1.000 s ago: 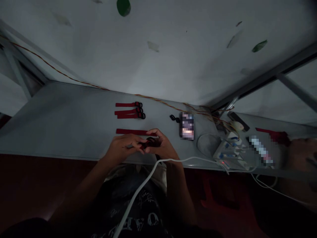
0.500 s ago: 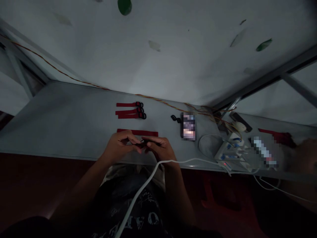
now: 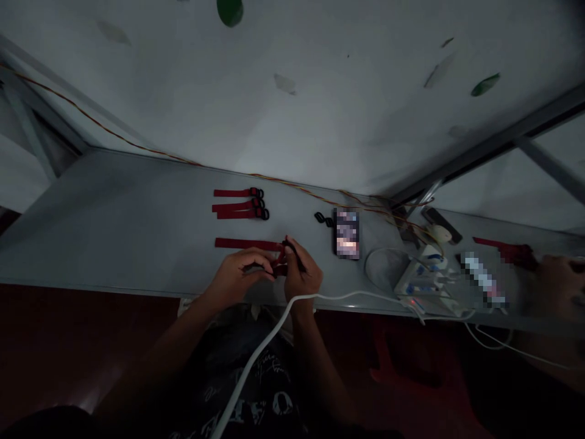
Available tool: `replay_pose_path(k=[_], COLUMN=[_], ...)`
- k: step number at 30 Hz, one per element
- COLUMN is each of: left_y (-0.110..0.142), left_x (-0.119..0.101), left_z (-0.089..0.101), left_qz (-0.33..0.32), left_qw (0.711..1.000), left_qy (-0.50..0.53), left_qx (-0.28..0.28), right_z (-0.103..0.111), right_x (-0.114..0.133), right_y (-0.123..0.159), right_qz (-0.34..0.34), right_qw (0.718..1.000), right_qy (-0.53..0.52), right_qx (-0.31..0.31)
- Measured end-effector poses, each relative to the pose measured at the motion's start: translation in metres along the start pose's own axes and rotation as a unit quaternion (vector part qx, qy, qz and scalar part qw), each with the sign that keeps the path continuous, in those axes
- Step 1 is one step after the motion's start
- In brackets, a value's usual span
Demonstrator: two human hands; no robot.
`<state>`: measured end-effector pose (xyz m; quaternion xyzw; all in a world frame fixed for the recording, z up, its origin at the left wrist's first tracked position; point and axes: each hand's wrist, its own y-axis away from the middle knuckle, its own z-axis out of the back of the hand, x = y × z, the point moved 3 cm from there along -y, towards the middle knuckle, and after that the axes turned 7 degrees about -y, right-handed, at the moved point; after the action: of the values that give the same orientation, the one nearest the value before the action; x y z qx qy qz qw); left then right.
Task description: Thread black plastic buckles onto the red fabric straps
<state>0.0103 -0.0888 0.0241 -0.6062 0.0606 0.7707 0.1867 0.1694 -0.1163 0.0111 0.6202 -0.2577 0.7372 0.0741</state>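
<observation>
Near the front edge of the grey table, my left hand [image 3: 237,274] pinches part of a red strap [image 3: 280,258] between thumb and fingers. My right hand [image 3: 302,271] is closed around the same strap, with a dark piece showing at its fingertips that I cannot make out clearly. Just behind the hands, a flat red strap [image 3: 247,243] lies on the table, its right end partly covered by my right hand. Farther back lie three red straps [image 3: 235,206] with black buckles [image 3: 259,203] at their right ends. Small black buckles [image 3: 323,219] rest to the right.
A phone [image 3: 347,235] with a blurred screen lies right of the small buckles. Beyond it stands a power strip [image 3: 427,283] with plugs. A white cable [image 3: 351,296] crosses in front of my right wrist. At far right are another person's hand [image 3: 560,283] and red straps [image 3: 512,253].
Both hands have shifted slightly to the right. My right hand has turned with its fingertips upward, and a loop of the red strap now shows between the hands.
</observation>
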Motion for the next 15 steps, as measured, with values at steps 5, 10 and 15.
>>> replay_pose_path(k=[5, 10, 15], left_y=[0.012, 0.012, 0.001], left_x=[0.001, 0.01, 0.021], left_z=[-0.011, -0.007, 0.007], left_qz=[0.057, 0.104, 0.104], left_qw=[0.984, 0.979, 0.986], left_qy=[0.132, 0.159, 0.133], left_qx=[0.1, 0.073, 0.014], right_z=[0.014, 0.035, 0.043], right_x=[-0.02, -0.073, -0.073], right_y=[-0.038, -0.11, -0.114], right_qz=[-0.033, -0.1, -0.013], right_qw=[0.996, 0.993, 0.991], right_qy=[-0.047, 0.026, 0.128], right_qx=[-0.062, -0.059, 0.045])
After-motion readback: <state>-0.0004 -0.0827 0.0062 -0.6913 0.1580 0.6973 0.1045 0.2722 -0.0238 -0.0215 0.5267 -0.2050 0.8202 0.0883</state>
